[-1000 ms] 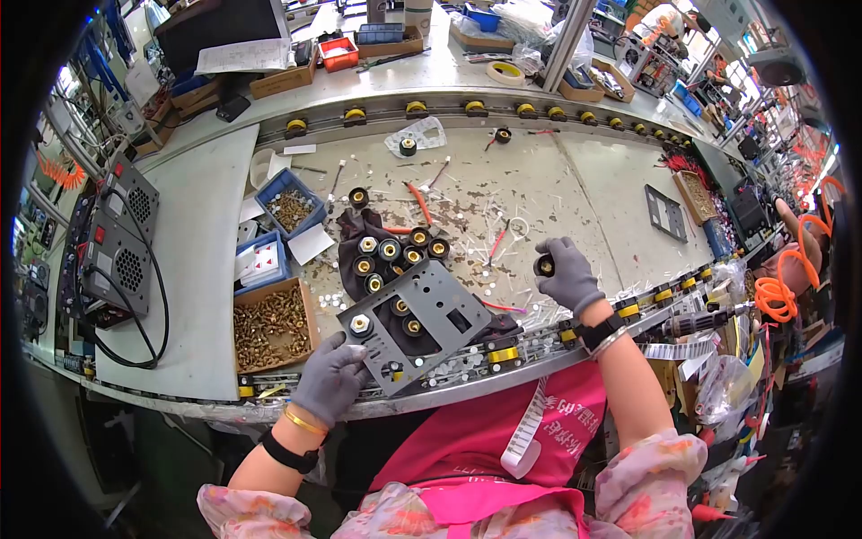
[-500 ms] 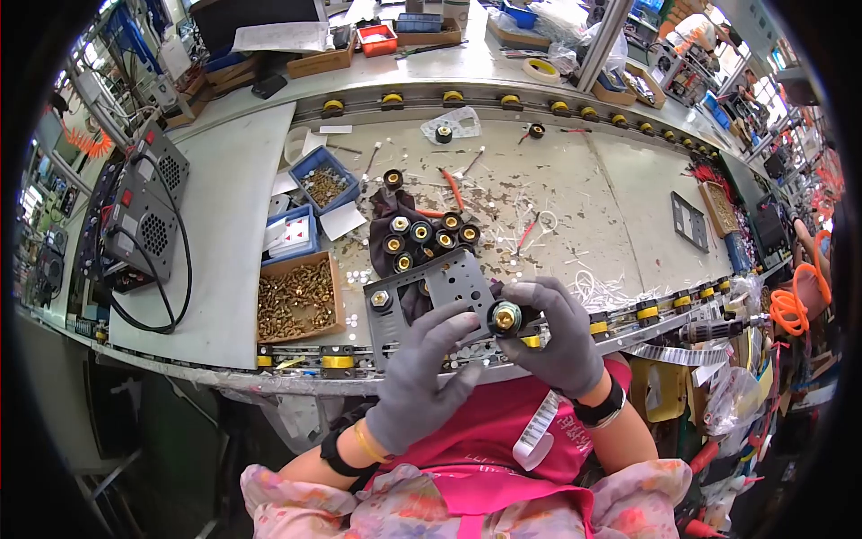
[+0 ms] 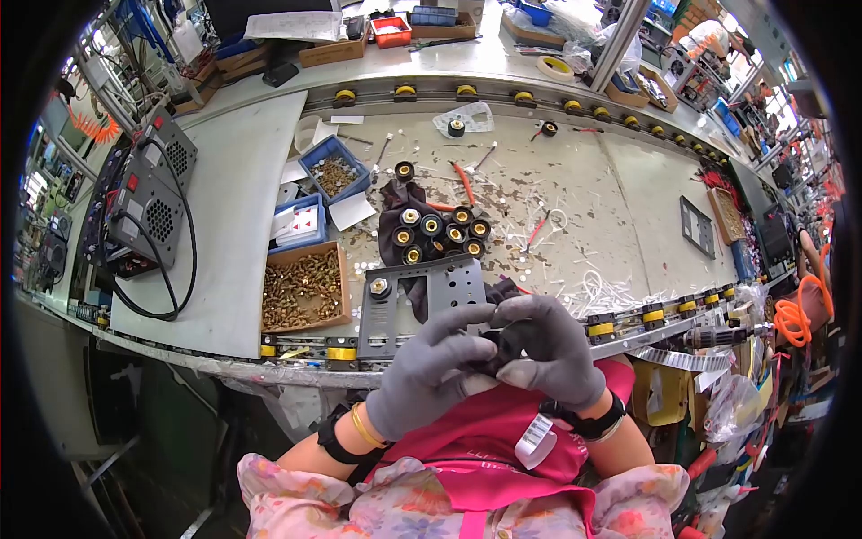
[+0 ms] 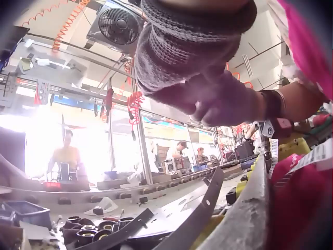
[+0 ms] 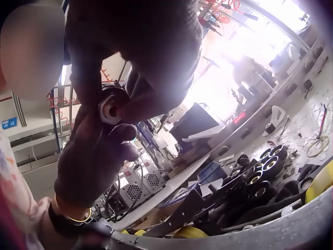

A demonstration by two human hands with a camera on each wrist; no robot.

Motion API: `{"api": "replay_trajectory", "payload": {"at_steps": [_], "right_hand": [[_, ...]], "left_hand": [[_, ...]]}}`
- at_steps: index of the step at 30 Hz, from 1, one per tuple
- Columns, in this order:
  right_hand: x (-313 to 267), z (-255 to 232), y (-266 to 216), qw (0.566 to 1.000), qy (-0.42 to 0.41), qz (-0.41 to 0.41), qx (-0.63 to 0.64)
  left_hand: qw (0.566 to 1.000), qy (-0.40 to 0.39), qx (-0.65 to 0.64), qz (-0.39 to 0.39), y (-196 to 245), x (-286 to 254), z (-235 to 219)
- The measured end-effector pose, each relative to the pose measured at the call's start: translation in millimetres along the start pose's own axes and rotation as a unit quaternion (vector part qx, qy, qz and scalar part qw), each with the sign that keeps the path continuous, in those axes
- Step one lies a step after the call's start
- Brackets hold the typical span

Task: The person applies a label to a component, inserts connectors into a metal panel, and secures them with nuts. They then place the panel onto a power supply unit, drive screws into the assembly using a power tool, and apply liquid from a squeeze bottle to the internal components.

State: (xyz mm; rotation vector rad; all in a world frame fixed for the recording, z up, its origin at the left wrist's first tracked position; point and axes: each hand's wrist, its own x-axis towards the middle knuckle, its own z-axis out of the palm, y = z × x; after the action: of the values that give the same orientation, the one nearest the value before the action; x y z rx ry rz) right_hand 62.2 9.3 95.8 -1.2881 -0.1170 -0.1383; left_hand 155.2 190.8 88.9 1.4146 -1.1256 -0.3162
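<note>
Both gloved hands meet above the bench's front edge. My right hand (image 3: pixel 561 350) grips a black round terminal with a brass centre, its hex nut (image 5: pixel 109 110) facing the right wrist camera. From the other side, the fingers of my left hand (image 3: pixel 426 373) pinch the same part, and the gloves mostly cover it in the head view. Just beyond the hands lies a grey metal bracket (image 3: pixel 382 316), with another terminal and its nut (image 3: pixel 380 287) set in its left side. Behind it, several similar black terminals (image 3: pixel 434 226) stand grouped on a dark cloth.
A cardboard box of brass fittings (image 3: pixel 305 289) stands left of the bracket, with blue bins (image 3: pixel 359 184) behind it. Rollers (image 3: pixel 653 314) line the bench's front edge. White ties (image 3: pixel 597 295) are scattered at the right, and a power driver (image 3: pixel 718 336) lies beyond them.
My right hand has brought the terminal in from the right to the middle. My left hand has left the bracket's corner and joined it at the terminal. The bracket has turned slightly.
</note>
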Motion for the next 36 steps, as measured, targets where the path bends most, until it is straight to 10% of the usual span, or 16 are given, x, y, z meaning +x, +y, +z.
{"api": "replay_trajectory", "payload": {"at_steps": [3, 7, 18, 21, 23, 27, 31, 33, 36], "right_hand": [[5.7, 10.4, -5.1, 0.982, 0.053, -0.057, -0.171], [15.6, 20.7, -21.6, 0.871, 0.057, -0.138, -0.467], [26.3, 27.4, -19.6, 0.815, -0.083, -0.252, -0.515], [33.4, -12.4, -15.6, 0.725, 0.026, -0.221, -0.652], [30.4, -19.8, -18.7, 0.754, 0.177, -0.13, -0.62], [33.1, 21.1, -32.5, 0.901, 0.058, -0.121, -0.413], [39.0, 0.6, -9.0, 0.927, 0.089, -0.103, -0.35], [21.8, -68.5, 13.4, 0.705, 0.17, -0.059, -0.686], [21.6, -29.2, -6.5, 0.876, 0.199, -0.052, -0.436]], "left_hand": [[0.88, 0.152, -0.415, -0.175, -1.6, -11.2, 25.0], [0.776, 0.144, -0.57, -0.227, -5.9, -16.8, 29.9], [0.689, 0.159, -0.648, -0.281, -18.3, -24.7, 32.2], [0.686, 0.175, -0.643, -0.293, -15.2, -22.9, 24.9], [0.702, 0.18, -0.63, -0.28, -12.3, -15.8, 19.7], [0.698, 0.175, -0.632, -0.29, -3.7, -6.1, 22.3], [0.694, 0.176, -0.649, -0.257, -6.1, -10.0, 20.4], [0.706, 0.161, -0.645, -0.245, -15.0, -19.5, 10.2], [0.689, 0.156, -0.667, -0.238, -27.1, -23.0, 10.1]]}}
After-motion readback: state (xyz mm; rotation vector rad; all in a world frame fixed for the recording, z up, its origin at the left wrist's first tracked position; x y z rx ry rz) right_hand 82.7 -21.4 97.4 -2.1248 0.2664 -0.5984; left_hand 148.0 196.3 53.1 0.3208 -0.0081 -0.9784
